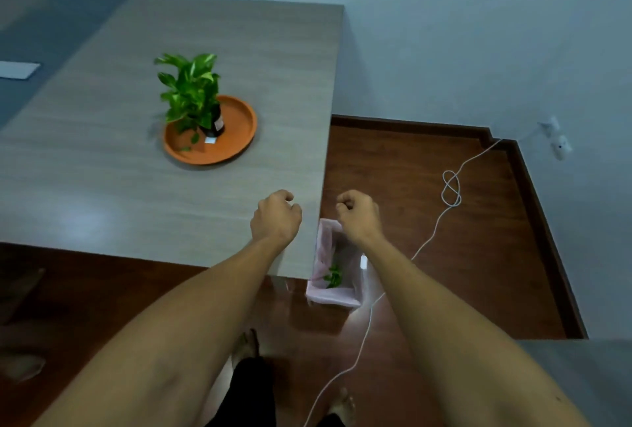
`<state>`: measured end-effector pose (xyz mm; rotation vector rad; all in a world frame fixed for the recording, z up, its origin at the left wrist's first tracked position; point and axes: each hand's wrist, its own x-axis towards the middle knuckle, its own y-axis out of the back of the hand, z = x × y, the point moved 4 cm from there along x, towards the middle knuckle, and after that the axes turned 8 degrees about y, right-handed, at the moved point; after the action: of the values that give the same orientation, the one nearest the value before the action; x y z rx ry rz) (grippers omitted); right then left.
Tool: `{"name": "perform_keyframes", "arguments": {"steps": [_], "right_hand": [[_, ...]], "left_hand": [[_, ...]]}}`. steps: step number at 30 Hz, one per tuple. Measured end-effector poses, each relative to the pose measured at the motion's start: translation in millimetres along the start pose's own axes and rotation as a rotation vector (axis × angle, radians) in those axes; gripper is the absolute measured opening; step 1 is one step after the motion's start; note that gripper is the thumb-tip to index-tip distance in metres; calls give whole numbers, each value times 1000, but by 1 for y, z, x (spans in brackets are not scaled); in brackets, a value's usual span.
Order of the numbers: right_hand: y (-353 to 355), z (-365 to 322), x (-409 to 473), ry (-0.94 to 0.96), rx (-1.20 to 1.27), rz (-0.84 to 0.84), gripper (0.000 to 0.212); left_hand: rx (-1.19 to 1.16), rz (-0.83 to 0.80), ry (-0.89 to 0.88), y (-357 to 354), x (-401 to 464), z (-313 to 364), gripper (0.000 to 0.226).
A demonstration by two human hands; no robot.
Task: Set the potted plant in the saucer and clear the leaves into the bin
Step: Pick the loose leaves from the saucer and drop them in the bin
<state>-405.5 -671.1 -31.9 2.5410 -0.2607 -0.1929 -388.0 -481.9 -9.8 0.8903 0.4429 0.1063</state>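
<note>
A green potted plant (192,95) in a dark pot stands upright inside the orange saucer (236,139) on the grey table (102,170). A couple of small green leaves (191,143) lie in the saucer beside the pot. On the floor by the table's near right corner stands a bin (333,298) with a pink liner, and green leaves (334,277) lie inside it. My left hand (275,218) hovers over the table's right edge with fingers curled and nothing visible in it. My right hand (359,214) is curled the same way above the bin.
A white cable (451,190) loops over the red-brown wooden floor to a wall socket (555,139) at the right. A white flat object (17,70) lies at the table's far left. My bare feet (342,406) stand near the bin. Another grey surface (588,375) sits bottom right.
</note>
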Motion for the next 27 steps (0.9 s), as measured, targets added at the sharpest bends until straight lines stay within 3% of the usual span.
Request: {"name": "perform_keyframes", "arguments": {"steps": [7,15,27], "right_hand": [[-77,-81,54,68,-11,-56,22],[-195,-164,103,-7,-8,-44,29],[-304,-194,131,-232,-117,40,62]], "left_hand": [[-14,69,42,88,92,-44,37],[29,42,-8,183,214,-103,36],[-8,-102,-141,211,329,-157,27]]}}
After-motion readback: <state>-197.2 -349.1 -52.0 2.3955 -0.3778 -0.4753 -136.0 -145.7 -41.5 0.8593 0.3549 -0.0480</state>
